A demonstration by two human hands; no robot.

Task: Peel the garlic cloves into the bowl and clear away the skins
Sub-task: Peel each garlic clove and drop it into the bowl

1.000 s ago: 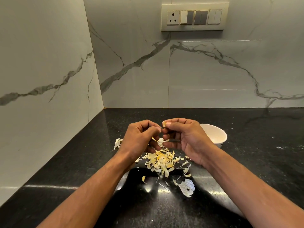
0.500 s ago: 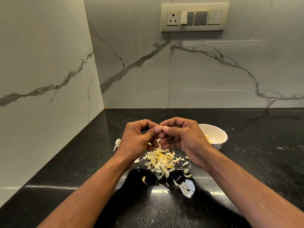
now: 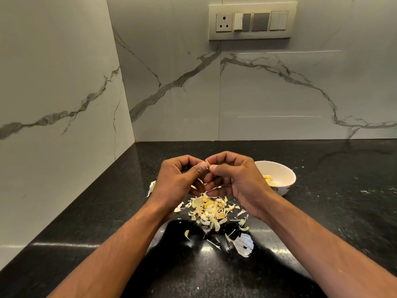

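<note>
My left hand [image 3: 178, 179] and my right hand [image 3: 236, 179] meet above the black counter, thumbs and fingertips pinching a small garlic clove [image 3: 208, 163] between them. Only a sliver of the clove shows between the thumbs. Under the hands lies a heap of pale yellow garlic skins [image 3: 210, 211]. A white bowl [image 3: 283, 173] stands just right of my right hand, with peeled yellow cloves [image 3: 268, 180] inside, partly hidden by my wrist.
A large white skin piece [image 3: 243, 245] lies nearer to me, another white scrap [image 3: 152, 187] at the left of the heap. Marble walls close the counter [image 3: 333, 201] at the back and left. A switch panel [image 3: 251, 21] is on the back wall.
Both hands stayed together over the heap, fingers working at the clove. My right wrist shifted a little, so the cloves in the bowl now show.
</note>
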